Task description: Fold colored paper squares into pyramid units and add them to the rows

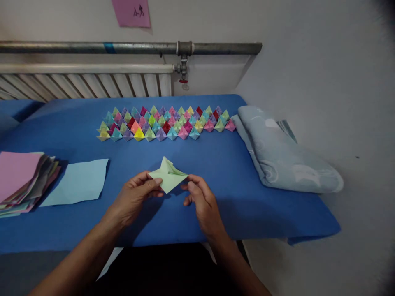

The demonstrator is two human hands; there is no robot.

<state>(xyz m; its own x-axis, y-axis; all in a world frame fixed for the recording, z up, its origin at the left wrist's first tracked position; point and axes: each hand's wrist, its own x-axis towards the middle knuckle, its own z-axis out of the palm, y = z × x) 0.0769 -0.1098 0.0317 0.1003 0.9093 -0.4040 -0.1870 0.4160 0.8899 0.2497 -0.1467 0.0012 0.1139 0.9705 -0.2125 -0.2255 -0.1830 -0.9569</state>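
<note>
A pale green folded paper (168,179), diamond-like with a raised peak at its far side, is held above the blue-covered surface. My left hand (135,193) pinches its left part, thumb on top and fingers beneath. At the right tip, my right hand (202,201) grips the point between thumb and index finger, its other fingers curled loosely below. Beyond my hands stand rows of small folded paper boats (160,133) in many colours, packed closely together.
To the left lie a stack of coloured paper (18,176) and a light blue sheet (78,181). A folded grey-blue blanket (280,152) rests at the right by the wall. A radiator (123,84) and a metal pipe (135,48) run along the back.
</note>
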